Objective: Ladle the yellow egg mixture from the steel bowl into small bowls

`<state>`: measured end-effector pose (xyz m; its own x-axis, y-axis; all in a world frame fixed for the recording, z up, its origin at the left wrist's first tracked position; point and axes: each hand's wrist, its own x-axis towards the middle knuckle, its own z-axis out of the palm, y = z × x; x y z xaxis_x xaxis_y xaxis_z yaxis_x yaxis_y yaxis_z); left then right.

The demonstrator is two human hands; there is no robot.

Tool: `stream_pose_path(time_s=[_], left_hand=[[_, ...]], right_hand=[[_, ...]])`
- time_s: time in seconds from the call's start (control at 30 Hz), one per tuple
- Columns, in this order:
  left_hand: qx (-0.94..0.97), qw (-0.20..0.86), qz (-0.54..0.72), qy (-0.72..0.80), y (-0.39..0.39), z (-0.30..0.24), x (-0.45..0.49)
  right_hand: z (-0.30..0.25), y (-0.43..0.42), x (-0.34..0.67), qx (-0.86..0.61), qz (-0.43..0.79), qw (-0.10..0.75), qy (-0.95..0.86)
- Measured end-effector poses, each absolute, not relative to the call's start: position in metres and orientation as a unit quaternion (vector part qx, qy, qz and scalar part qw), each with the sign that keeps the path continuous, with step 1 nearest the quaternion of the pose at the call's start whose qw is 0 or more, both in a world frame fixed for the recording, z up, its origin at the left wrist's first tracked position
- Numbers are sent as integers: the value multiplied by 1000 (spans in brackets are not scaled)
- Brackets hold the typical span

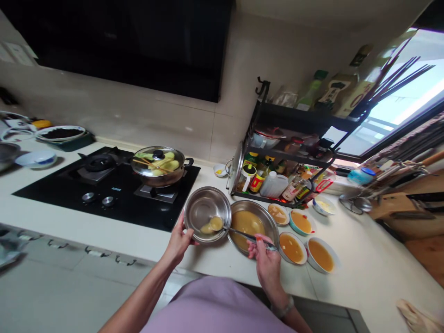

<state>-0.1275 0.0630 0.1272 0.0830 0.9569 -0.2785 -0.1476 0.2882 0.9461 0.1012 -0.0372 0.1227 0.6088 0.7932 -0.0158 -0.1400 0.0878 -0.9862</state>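
My left hand (181, 241) grips the rim of a steel bowl (203, 208), which is tilted and holds a little yellowish liquid at its bottom. In my right hand (265, 259) is the handle of a ladle (216, 224). Its scoop rests inside the tilted bowl and has the same liquid in it. Right beside that bowl, partly under the ladle's handle, stands a wider steel basin (255, 208) of yellow-brown liquid. Just right of my right hand are several small bowls of orange-brown liquid, among them a white bowl (293, 248) and a larger white bowl (321, 255).
On the black gas stove (114, 194) sits a lidded pan (159, 166) with green pieces and chopsticks inside. A black spice rack (291, 152) full of bottles stands behind the bowls. A knife block (391, 206) is at the far right, and a cloth (416, 319) lies near the front.
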Motion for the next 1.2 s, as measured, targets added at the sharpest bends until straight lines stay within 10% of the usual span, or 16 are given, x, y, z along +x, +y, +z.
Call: stream_pose_path(time_s=[0.6,0.93,1.2], left_hand=[[394,616,445,517,64,129,-124],[411,609,438,518,64,132,-122],[423,601,435,521,62,131,-121]], right_hand=[[129,-59,165,-610,234,731,-199],[105,-82,171,-600,59,559,-570],[118,-62,128,-499,123,595,-618]])
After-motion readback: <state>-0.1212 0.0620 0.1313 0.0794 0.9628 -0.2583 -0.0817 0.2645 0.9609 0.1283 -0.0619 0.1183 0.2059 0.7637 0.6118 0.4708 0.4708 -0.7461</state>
